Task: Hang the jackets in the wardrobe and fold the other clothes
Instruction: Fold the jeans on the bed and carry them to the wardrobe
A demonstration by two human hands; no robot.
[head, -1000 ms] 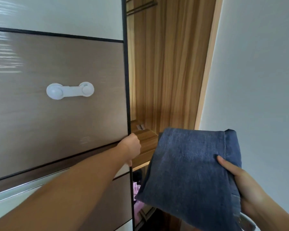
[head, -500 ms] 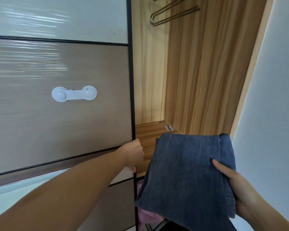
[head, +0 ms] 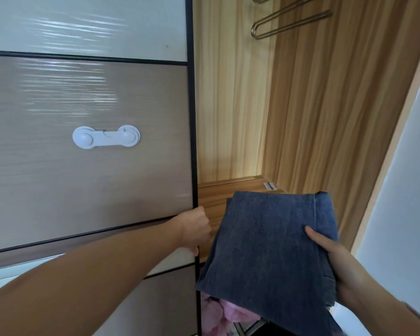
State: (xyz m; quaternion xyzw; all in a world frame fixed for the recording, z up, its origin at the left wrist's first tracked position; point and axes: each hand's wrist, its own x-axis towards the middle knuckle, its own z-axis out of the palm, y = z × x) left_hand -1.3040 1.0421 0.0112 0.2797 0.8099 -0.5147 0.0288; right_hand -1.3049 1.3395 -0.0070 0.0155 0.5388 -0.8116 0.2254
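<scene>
Folded blue jeans (head: 267, 258) lie flat in my right hand (head: 335, 263), thumb on top, at the lower right in front of the open wardrobe. My left hand (head: 194, 230) grips the black edge of the sliding wardrobe door (head: 121, 180), fingers curled around it. Behind the jeans a wooden shelf (head: 218, 192) sits inside the wardrobe. Pink clothing (head: 218, 314) shows below the jeans in a lower compartment.
A white child-safety latch (head: 106, 137) is stuck on the door panel. Metal hanger loops (head: 286, 23) hang at the top of the wardrobe's wood-grain interior (head: 325, 117). A pale wall (head: 403, 185) bounds the right side.
The sliding door has moved left under my left hand, widening the wardrobe opening. The shelf and hanger loops have come into view. The jeans stay held in my right hand.
</scene>
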